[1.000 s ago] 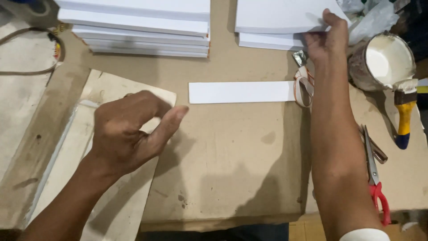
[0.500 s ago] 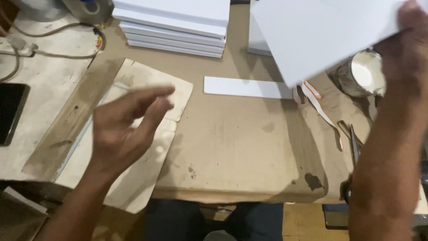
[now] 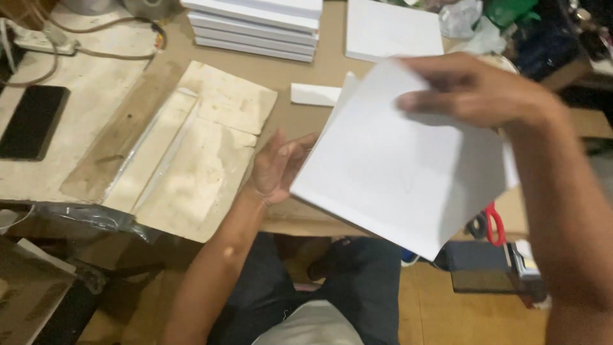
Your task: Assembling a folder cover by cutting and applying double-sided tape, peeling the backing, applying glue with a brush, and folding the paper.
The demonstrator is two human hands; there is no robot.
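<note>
- The white sheet (image 3: 402, 172) is in the air above the front edge of the brown table (image 3: 268, 83), tilted, in front of the person's lap.
- The right hand (image 3: 472, 89) is closed on the top edge of the sheet, fingers over the front face.
- The left hand (image 3: 278, 166) is open, with the fingers spread; it touches the left edge of the sheet and does not pinch it, as far as can be seen.
- The sheet looks light and rather stiff, like thin card. It would probably bend or crease if squeezed hard, so holding it at the edges seems best.
- Behind the sheet lie a narrow white strip (image 3: 315, 94) and stacks of white sheets (image 3: 255, 25).
- To the right of the sheet, red-handled scissors (image 3: 490, 223) show below its edge.
</note>
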